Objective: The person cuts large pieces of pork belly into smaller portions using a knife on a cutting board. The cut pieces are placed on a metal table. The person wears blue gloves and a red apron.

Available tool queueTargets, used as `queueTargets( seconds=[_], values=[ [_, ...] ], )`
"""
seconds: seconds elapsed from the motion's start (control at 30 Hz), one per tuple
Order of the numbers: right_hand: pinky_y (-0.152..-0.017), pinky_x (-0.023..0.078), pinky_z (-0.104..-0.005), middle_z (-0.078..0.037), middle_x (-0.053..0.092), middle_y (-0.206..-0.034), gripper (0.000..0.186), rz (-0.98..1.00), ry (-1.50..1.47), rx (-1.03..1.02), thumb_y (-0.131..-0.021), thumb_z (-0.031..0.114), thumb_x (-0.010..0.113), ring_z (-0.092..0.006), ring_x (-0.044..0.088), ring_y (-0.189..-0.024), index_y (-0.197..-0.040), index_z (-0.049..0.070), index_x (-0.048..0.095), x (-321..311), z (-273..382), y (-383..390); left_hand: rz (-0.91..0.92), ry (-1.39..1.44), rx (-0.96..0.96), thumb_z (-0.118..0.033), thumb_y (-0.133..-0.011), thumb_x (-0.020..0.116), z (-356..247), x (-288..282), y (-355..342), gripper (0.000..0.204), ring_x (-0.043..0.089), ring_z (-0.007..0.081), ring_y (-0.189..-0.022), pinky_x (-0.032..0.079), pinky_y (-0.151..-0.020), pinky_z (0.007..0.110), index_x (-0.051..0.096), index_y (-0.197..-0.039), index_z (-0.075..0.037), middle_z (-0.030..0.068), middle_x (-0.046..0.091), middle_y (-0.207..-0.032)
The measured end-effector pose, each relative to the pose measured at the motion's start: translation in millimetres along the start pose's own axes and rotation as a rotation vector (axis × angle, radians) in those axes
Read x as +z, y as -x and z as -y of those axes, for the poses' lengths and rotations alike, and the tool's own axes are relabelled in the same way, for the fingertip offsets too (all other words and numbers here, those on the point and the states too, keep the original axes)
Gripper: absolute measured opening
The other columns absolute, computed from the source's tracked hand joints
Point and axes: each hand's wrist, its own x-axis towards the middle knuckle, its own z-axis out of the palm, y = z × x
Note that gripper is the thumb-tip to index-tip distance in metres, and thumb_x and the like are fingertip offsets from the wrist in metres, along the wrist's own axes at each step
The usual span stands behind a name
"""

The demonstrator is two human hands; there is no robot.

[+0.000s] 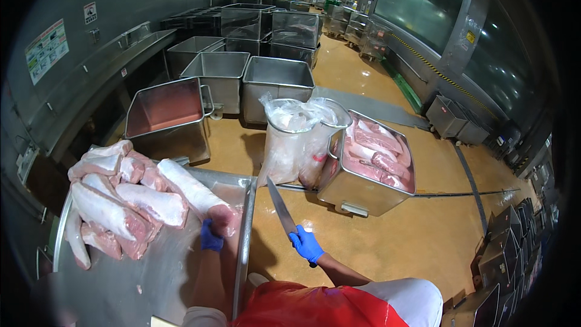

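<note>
My right hand point(307, 246), in a blue glove, is closed round the handle of a long knife point(281, 206). Its blade points up and away, over the floor to the right of the metal table point(163, 284). At the near end of a long pork loin point(195, 191) on the table, my left hand point(211, 236), also gloved in blue, grips the meat; its fingers are partly hidden. The loin has white fat on top and a pink cut end. To its left lies a heap of several more pork loins point(124, 197).
Beyond the table stand an open steel cart point(163, 136) and further steel bins point(278, 88). A bag-lined container point(284, 151) stands ahead, beside a steel cart of meat point(363, 184). More bins line the right side point(505, 230). A raised rim point(247, 236) edges the table.
</note>
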Motion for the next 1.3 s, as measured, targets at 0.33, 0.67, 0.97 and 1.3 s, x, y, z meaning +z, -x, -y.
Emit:
queueTargets(
  seconds=[0.33, 0.67, 0.97, 1.3],
  values=[
    [-0.082, 0.058, -0.0451, -0.004, 0.052, -0.076, 0.011, 0.613, -1.256, 0.261, -0.099, 0.017, 0.058, -0.0176, 0.057, -0.064, -0.099, 0.008, 0.052, 124.2, 90.4, 0.4, 0.063, 0.145, -0.181, -0.03, -0.099, 0.051, -149.6, 6.0, 289.4, 0.033, 0.065, 0.0203, -0.088, 0.054, -0.082, 0.033, 0.066, -0.111, -0.003, 0.0109, 0.069, -0.102],
    [-0.053, 0.042, -0.0249, -0.003, 0.052, -0.072, 0.019, 1.033, -1.116, 0.223, -0.1, 0.025, 0.059, -0.0136, 0.049, -0.059, -0.092, 0.011, 0.05, 246.5, 183.9, 142.6, -0.214, -0.841, 0.005, -0.037, -0.078, 0.078, -183.1, -22.4, 497.4, 0.045, 0.065, 0.0154, -0.078, 0.053, -0.069, 0.033, 0.073, -0.098, 0.003, 0.0098, 0.072, -0.089],
    [-0.048, 0.049, -0.0346, -0.01, 0.064, -0.082, 0.016, 1.137, -0.173, -0.283, -0.1, 0.017, 0.055, -0.0218, 0.064, -0.06, -0.11, 0.004, 0.05, 278.4, 282.9, 261.0, -0.909, -1.573, -0.207, -0.043, -0.09, 0.062, -242.9, -197.0, 732.9, 0.052, 0.064, 0.0358, -0.111, 0.05, -0.095, 0.042, 0.063, -0.12, 0.0, 0.0206, 0.066, -0.12],
    [-0.067, 0.05, -0.0519, -0.027, 0.06, -0.094, 0.025, 1.033, 0.361, -0.93, -0.095, 0.008, 0.046, -0.0423, 0.063, -0.079, -0.116, -0.005, 0.044, 278.7, 190.8, 359.6, -0.843, -1.771, -0.018, -0.058, -0.068, 0.08, -217.0, -127.8, 689.6, 0.106, 0.045, 0.0374, -0.134, 0.036, -0.111, 0.051, 0.037, -0.149, -0.005, 0.0227, 0.046, -0.145]
  ],
)
